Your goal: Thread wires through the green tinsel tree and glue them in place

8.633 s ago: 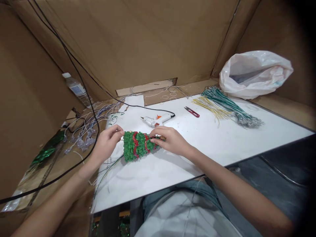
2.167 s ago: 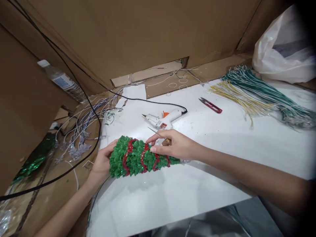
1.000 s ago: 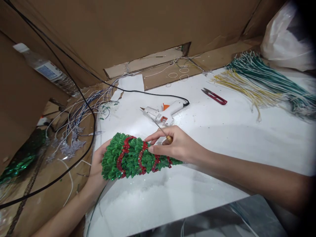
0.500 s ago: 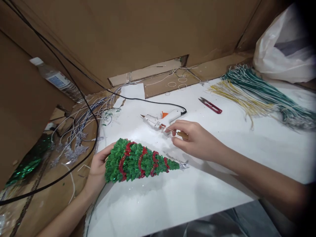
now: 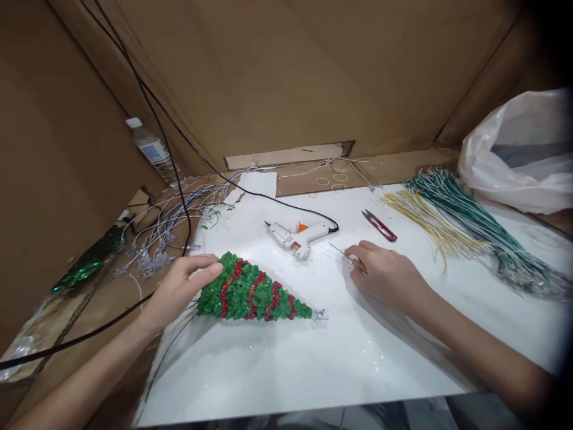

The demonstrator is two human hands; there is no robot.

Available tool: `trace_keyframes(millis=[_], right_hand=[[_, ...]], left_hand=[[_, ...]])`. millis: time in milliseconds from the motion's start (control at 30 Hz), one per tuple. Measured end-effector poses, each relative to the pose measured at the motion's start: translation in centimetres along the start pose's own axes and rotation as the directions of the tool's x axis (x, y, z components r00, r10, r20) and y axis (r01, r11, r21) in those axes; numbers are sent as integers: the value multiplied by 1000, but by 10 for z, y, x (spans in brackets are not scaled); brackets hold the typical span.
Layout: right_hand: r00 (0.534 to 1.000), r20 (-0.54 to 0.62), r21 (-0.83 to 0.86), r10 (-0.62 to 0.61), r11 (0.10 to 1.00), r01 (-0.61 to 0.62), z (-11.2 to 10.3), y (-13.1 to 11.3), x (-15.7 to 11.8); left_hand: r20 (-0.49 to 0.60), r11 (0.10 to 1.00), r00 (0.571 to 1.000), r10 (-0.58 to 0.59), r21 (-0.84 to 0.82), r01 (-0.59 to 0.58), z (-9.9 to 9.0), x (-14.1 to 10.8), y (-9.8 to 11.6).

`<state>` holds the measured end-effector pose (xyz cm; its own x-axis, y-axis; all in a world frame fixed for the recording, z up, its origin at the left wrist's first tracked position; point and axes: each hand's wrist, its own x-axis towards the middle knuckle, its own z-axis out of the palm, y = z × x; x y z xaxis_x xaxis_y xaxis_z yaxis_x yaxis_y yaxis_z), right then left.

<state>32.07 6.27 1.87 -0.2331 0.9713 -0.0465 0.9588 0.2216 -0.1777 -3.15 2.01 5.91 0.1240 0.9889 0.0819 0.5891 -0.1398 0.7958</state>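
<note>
Head view: tree (image 5: 253,294) under left fingers (image 5: 209,268)

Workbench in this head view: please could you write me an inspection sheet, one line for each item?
Surface: white tabletop, scattered glitter.
Job's things: green sequined tree ornament with red bands; hot glue gun; red-handled thread snips; green and yellow wire bundles.
Clutter: loose white wires with silver snowflakes left of the table.
Grippers: left hand on the ornament; right hand holds a wooden-handled awl, apart from it.
Cables: black cord from the glue gun.
Surroundings: cardboard walls, water bottle, white plastic bag.
</note>
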Motion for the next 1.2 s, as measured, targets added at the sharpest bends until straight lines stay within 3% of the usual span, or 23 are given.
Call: trace_keyframes(millis=[100, 233, 500, 633, 800, 967, 1067, 1200], right_hand=[[999, 33, 3, -21, 1000, 21, -4, 3, 3], [997, 66, 14, -36, 999, 35, -9, 9, 7], [997, 54, 20, -57, 998, 56, -13, 17, 10], [991, -76, -12, -106, 994, 105, -12, 8, 14], [916, -283, -58, -283, 959, 278, -1, -2, 38], [846, -249, -66, -471, 880, 470, 17, -3, 69], [827, -216, -95, -519, 854, 511, 24, -4, 76], [812, -234, -173, -534, 845, 506, 29, -8, 74]], left_hand=[[101, 966, 963, -250, -43, 255, 6, 0, 16], [98, 922, 933, -345, -151, 357, 12, 2, 23], [56, 962, 983, -173, -204, 181, 21, 12, 25], [62, 933, 984, -165, -313, 176, 28, 21, 19], [38, 928, 995, -94, -358, 101, 31, 26, 7], [-30, 946, 997, 73, -316, -79, 31, 23, -3], [-67, 948, 985, 158, -269, -170, 32, 22, -8], [-105, 940, 979, 177, -278, -200, 35, 20, -15]])
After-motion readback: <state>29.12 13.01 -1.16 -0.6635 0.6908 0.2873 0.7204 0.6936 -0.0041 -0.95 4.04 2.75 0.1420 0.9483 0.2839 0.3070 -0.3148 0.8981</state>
